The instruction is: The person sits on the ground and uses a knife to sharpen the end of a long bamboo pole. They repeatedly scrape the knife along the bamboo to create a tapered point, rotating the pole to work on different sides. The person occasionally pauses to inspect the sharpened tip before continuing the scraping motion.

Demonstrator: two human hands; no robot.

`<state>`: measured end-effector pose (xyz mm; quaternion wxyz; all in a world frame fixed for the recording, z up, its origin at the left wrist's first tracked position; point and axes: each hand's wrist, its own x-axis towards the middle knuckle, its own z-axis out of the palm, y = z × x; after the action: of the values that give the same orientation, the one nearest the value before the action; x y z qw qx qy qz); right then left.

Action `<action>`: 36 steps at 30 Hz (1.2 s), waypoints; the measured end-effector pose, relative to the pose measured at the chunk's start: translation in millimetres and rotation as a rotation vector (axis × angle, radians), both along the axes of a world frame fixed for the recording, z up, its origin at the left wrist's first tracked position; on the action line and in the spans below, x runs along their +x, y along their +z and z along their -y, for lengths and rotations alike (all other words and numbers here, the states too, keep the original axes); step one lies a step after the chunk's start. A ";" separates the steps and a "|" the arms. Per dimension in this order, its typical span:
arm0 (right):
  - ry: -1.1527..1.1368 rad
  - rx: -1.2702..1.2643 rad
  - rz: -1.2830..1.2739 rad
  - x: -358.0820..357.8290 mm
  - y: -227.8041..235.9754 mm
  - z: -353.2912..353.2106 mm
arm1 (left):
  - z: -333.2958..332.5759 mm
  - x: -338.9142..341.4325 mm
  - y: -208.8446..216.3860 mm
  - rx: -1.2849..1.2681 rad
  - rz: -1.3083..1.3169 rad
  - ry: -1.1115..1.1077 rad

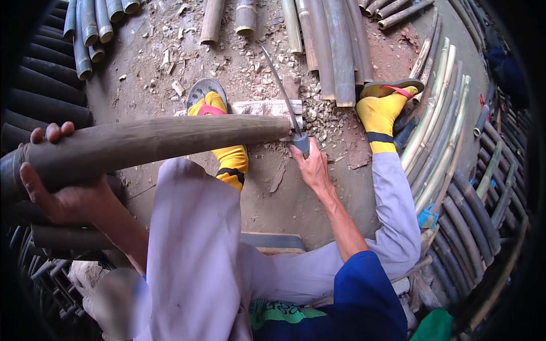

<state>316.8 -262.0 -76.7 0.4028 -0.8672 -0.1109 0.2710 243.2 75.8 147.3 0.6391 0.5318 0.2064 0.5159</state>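
Observation:
A thick brown bamboo pole (165,139) reaches from the left side across my raised knee toward the middle. My left hand (71,199) wraps round its wider end, thumb below and fingertips over the top. In my right hand (314,170) is a long curved knife (280,85), gripped by its grey handle. Its blade points away from me, and its lower part is at the narrow end of the pole; whether they touch I cannot tell. Beyond that end, a pale wooden block (267,108) lies on the ground between my feet.
Wood chips (324,122) litter the ground. Cut bamboo poles (344,57) lie ahead, with more stacked at the left (48,96). Long green and pale poles (438,125) bend along the right beside my foot in a yellow sock (378,116). Another yellow-socked foot (232,162) is under the pole.

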 end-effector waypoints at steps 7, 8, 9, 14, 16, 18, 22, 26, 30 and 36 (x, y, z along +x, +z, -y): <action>-0.059 0.314 0.327 -11.9 68.0 -19.0 | -24.4 -41.3 -2.5 0.076 0.144 -0.134; -0.085 0.343 0.489 -8.4 71.6 -13.9 | -27.1 -29.8 -10.3 0.053 0.193 -0.249; -0.058 0.342 0.431 -8.8 48.1 -14.8 | -22.7 -31.2 -7.8 0.053 0.189 -0.238; 0.034 -0.009 0.072 3.8 17.9 -15.9 | -15.3 -23.8 -11.2 0.098 0.221 -0.221; -0.029 0.084 -0.088 -1.7 45.6 -19.3 | -15.6 -29.2 -8.5 0.095 0.228 -0.272; -0.067 0.254 0.153 -14.4 54.3 -19.9 | -21.3 -35.0 -6.0 0.082 0.251 -0.349; -0.015 0.214 0.342 -11.4 12.9 -19.1 | -30.0 -35.8 -11.0 0.072 0.282 -0.382; -0.054 0.017 -0.054 6.8 11.1 -8.1 | -27.0 -20.5 -13.5 0.079 0.296 -0.374; -0.081 0.269 0.258 -14.7 48.9 -21.5 | -35.6 -41.0 -11.9 0.019 0.348 -0.413; 0.019 -0.038 -0.016 -4.6 -10.6 -9.5 | -16.1 -16.1 -1.1 -0.013 0.140 -0.272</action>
<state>312.1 -252.4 -87.3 0.3845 -0.8714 -0.1107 0.2838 227.1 92.0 146.2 0.7195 0.5134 0.0908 0.4588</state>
